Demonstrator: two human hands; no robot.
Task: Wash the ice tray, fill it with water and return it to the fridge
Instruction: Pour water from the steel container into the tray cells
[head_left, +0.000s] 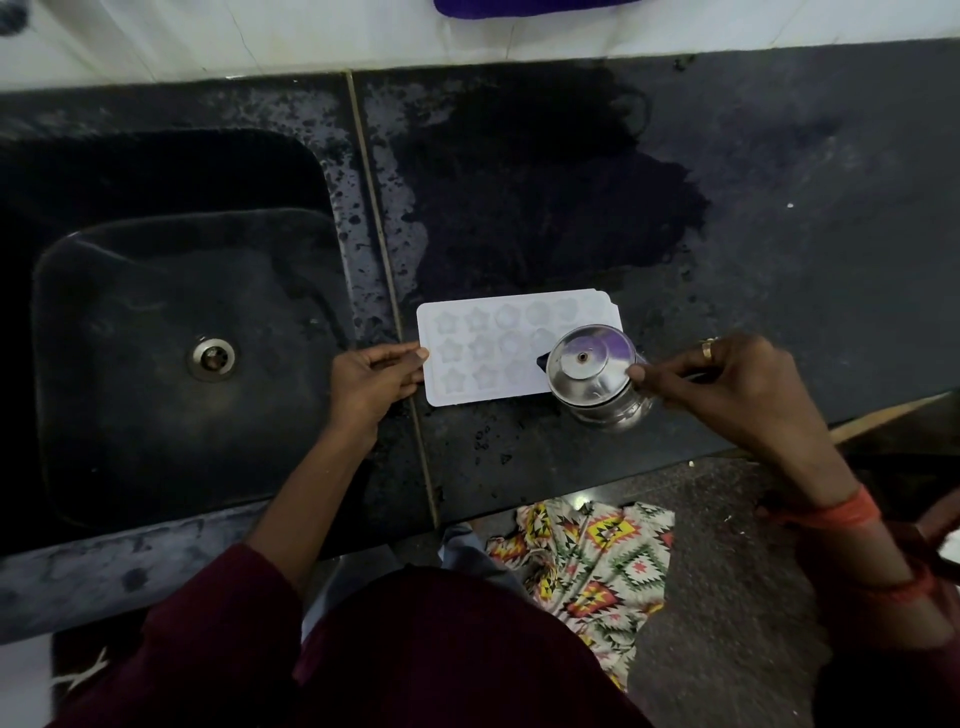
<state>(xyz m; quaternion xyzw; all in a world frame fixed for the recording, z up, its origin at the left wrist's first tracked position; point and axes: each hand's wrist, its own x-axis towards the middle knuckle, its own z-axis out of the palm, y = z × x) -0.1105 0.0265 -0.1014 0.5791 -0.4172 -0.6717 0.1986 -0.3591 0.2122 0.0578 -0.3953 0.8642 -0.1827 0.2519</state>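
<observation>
A white ice tray with star and flower shaped cells lies flat on the dark, wet counter, just right of the sink. My left hand pinches the tray's left edge. My right hand holds a lidded steel jug by its handle side, above the tray's right end, and the jug hides several cells there. The jug's dark spout points left over the tray. Whether water is flowing I cannot tell.
A black sink with a metal drain takes up the left. A white tiled wall runs along the back. Below the counter's front edge a patterned cloth lies on the floor.
</observation>
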